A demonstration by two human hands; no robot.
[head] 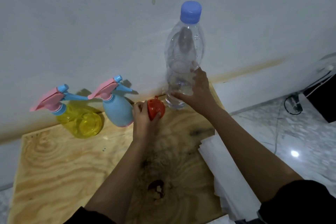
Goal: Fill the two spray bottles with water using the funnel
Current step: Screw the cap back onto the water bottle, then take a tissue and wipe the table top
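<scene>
Two spray bottles stand at the back of a wooden board: a clear yellow one [81, 122] on the left and a light blue one [118, 110] beside it, both with pink-and-blue trigger heads screwed on. My left hand [143, 116] grips an orange funnel [156, 109] just right of the blue bottle. My right hand [198, 89] holds the lower part of a tall clear water bottle [183, 56] with a blue cap on; it stands upright at the board's back right and has a little water at the bottom.
The wooden board [63, 160] lies on a pale tiled floor against a white wall. White paper sheets [227, 165] lie along the board's right edge. A dark stain [156, 187] marks the board near me. Black cables [292, 103] lie at the far right.
</scene>
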